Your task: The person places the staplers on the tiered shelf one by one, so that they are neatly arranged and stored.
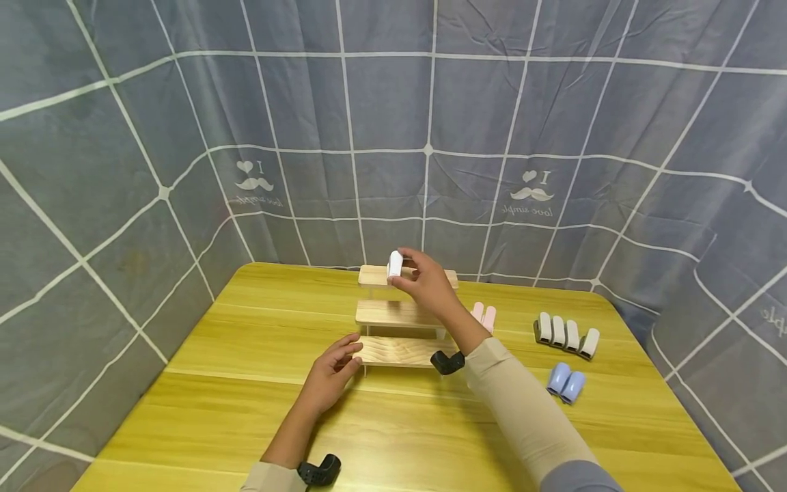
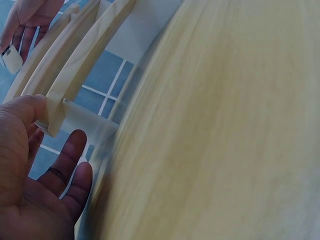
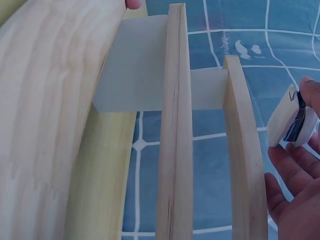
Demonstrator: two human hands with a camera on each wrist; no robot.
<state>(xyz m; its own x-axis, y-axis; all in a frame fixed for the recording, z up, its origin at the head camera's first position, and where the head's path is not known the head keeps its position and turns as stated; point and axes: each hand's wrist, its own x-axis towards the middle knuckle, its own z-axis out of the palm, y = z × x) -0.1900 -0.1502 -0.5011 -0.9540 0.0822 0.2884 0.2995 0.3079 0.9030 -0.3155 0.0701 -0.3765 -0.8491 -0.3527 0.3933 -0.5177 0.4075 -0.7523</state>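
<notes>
A three-step wooden display stand with pale, translucent side supports stands on the table. My left hand is at the left end of its lowest step; the thumb and a finger pinch that end, and the other fingers spread loosely. Above the top step, my right hand holds a small white clip-like piece between thumb and fingers. Seen in the right wrist view, this piece has two white sides and a dark inside. Its exact kind is unclear.
Right of the stand lie two pink pieces, partly behind the right arm. Farther right, several white pieces with dark grey bases sit in a row, with two blue pieces nearer. A grey checked curtain surrounds the yellow wooden table.
</notes>
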